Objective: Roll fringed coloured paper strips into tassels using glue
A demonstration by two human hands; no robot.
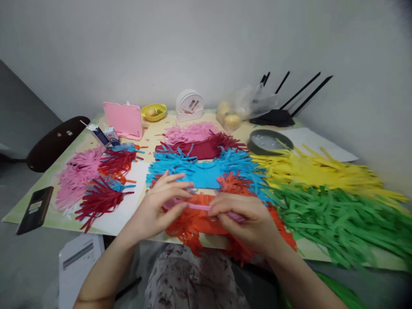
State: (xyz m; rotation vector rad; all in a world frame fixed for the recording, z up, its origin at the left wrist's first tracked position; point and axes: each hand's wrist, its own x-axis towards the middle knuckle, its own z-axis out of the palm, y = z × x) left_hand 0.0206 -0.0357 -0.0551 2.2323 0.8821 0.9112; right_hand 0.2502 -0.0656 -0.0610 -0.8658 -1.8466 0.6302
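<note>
A narrow pink twisted paper strip (198,207) runs level between my two hands. My left hand (162,204) has its end at the thumb and index finger, the other fingers stretched out. The thumb and bent fingers of my right hand (238,214) pinch the strip's other end, and more pink shows under that palm. Below and around the hands lies fringed orange paper (189,225). Just beyond is fringed blue paper (202,174), then dark red fringed paper (202,149) and pink fringed paper (189,132).
To the right lie yellow fringe (322,171), green fringe (337,219) and a dark green bowl (270,142). Finished-looking tassels (99,199) and a dark phone-like object (35,210) are left. Behind stand a pink tablet case (124,120), a yellow dish (153,112) and a black router (273,118).
</note>
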